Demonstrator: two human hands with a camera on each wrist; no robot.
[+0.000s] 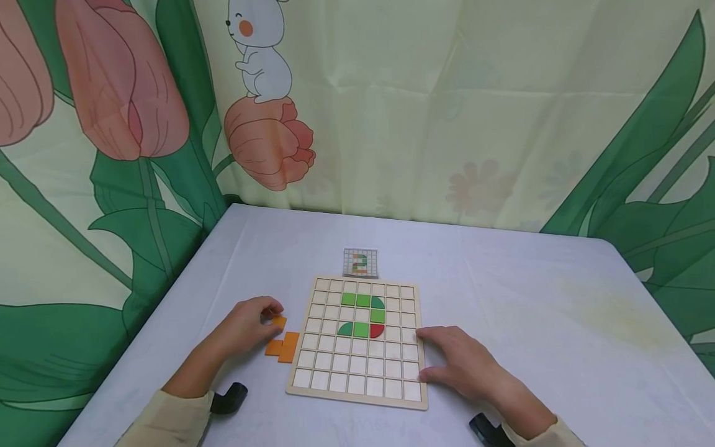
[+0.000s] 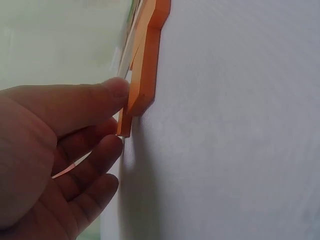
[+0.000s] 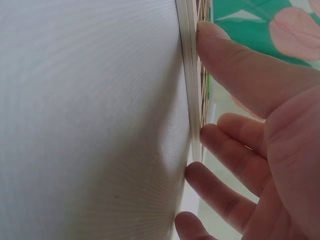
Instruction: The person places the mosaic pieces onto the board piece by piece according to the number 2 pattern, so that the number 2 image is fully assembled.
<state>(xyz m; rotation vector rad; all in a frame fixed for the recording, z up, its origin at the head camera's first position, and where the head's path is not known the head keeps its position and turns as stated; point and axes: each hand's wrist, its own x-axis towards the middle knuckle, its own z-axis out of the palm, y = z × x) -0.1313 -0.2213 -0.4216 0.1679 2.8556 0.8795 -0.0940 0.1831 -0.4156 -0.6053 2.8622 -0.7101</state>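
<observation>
A wooden grid board (image 1: 357, 400) lies on the table, holding several light green square tiles (image 1: 360, 329), two dark green rounded tiles (image 1: 345, 329) and a red rounded tile (image 1: 377, 331). Left of it, my left hand (image 1: 248, 326) pinches an orange tile (image 2: 124, 122) between thumb and fingers. More orange tiles (image 1: 287, 347) lie beside the board's left edge, close to that hand. My right hand (image 1: 466, 360) rests at the board's right edge, thumb and fingertips against the rim (image 3: 189, 75), fingers spread and loosely bent.
Behind the board lies a small pattern card (image 1: 360, 263) printed with a coloured figure on a grid. A white cloth covers the table (image 1: 530, 298). A curtain (image 1: 391, 124) with tulips and a cartoon animal hangs behind the table.
</observation>
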